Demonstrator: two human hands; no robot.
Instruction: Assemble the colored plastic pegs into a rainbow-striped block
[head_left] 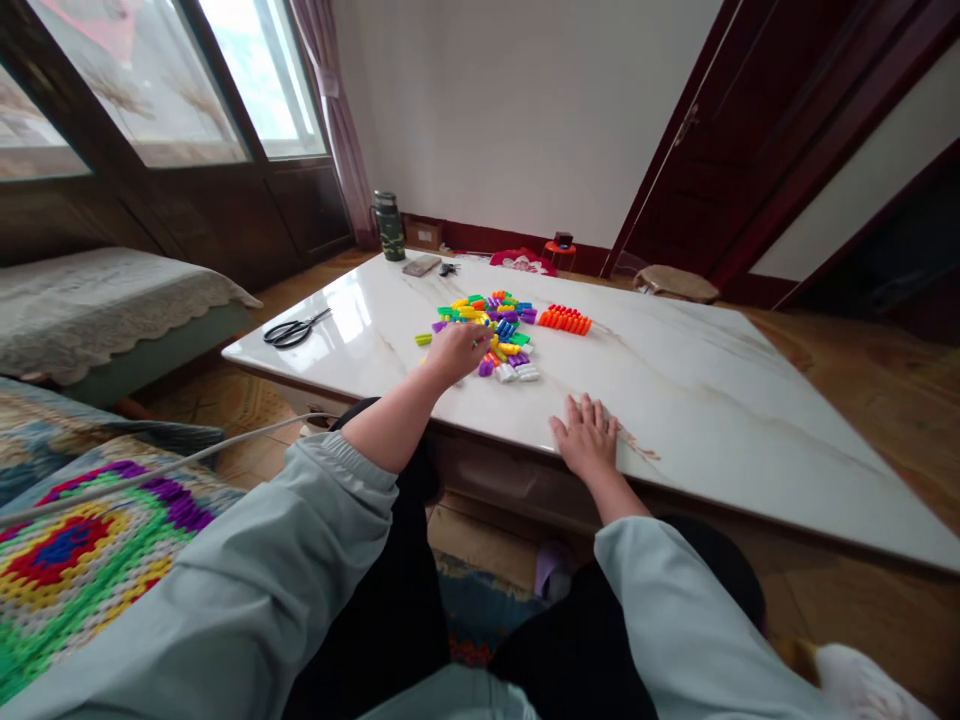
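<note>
A loose pile of small plastic pieces (510,337) in yellow, green, purple, blue, white and orange lies on the white marble-look table (675,400). My left hand (456,353) reaches over the near left side of this pile, its fingers bent together. A speck of green shows by those fingers, but what they hold, if anything, is too small to make out. To the right of the pile, red-orange pieces (564,320) stand lined up in tight rows. My right hand (585,436) rests flat at the table's near edge, fingers spread, holding nothing.
Black-handled scissors (292,330) lie near the table's left corner. At the far left end are a camouflage flask (388,226), a flat grey-brown item (421,265) and a small dark bunch, perhaps keys (448,269). A pale cable (187,458) crosses at left.
</note>
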